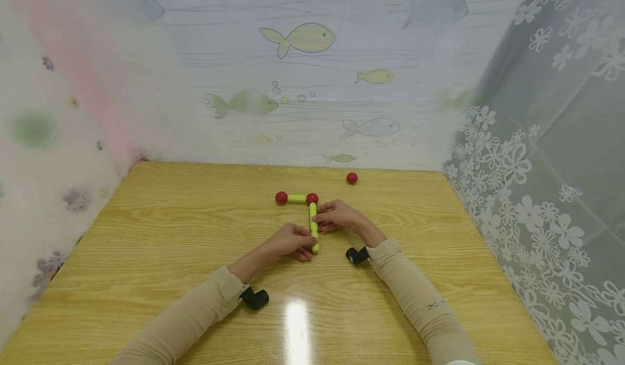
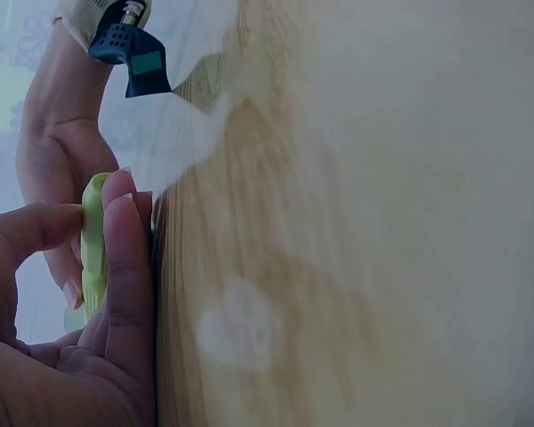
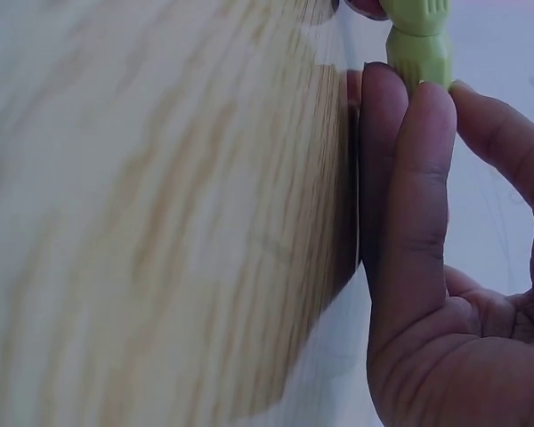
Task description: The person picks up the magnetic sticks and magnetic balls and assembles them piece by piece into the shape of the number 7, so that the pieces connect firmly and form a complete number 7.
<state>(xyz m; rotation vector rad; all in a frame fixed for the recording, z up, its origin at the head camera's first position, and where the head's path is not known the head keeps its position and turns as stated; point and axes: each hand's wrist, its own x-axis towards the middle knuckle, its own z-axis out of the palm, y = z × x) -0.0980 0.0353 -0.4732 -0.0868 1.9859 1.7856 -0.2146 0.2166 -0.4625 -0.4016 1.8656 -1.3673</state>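
Observation:
Two yellow-green sticks lie end to end in line with each other on the table. My left hand [image 1: 295, 241] pinches the near stick [image 1: 315, 247] between thumb and fingers; the left wrist view shows the stick [image 2: 93, 236] in that grip. Around the far stick [image 1: 313, 211] are the fingertips of my right hand [image 1: 338, 216], pinching it from the right. Its far end meets a red ball [image 1: 312, 198]. From that ball a short yellow-green stick [image 1: 297, 198] runs left to another red ball [image 1: 281, 198]. In the right wrist view, fingertips grip a stick [image 3: 420, 53] at the top.
A loose red ball [image 1: 352, 178] sits near the back edge of the wooden table [image 1: 195, 202]. Printed curtains [image 1: 312, 110] hang behind and along both sides. A black wrist camera [image 1: 256, 299] juts from the left cuff, another [image 1: 358, 255] from the right.

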